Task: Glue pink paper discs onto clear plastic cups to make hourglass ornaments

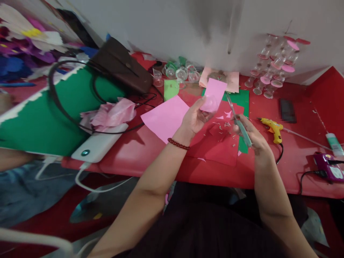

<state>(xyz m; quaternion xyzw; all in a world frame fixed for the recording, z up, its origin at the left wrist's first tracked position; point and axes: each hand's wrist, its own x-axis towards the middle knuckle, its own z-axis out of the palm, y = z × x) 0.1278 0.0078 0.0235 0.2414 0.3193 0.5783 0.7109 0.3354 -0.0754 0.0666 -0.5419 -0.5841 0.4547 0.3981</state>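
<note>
My left hand (pixel 194 119) is closed on a small pink paper piece (pixel 214 94), held upright above the red table (pixel 139 157). A red bead bracelet circles that wrist. My right hand (pixel 251 134) grips scissors (pixel 238 120) with teal handles, blades pointing up towards the pink piece's right edge. Under both hands lies a red paper sheet (pixel 215 147) strewn with small cuttings. A larger pink sheet (pixel 166 118) rests just left of my left hand.
A yellow glue gun (pixel 272 128) lies right of my right hand. Green paper (pixel 48 114), a white power bank (pixel 98 145), crumpled pink tissue (pixel 113 113) and a brown bag (pixel 120 66) sit left. Clear plastic cups (pixel 271 68) stand at the back; a purple device (pixel 328 166) sits far right.
</note>
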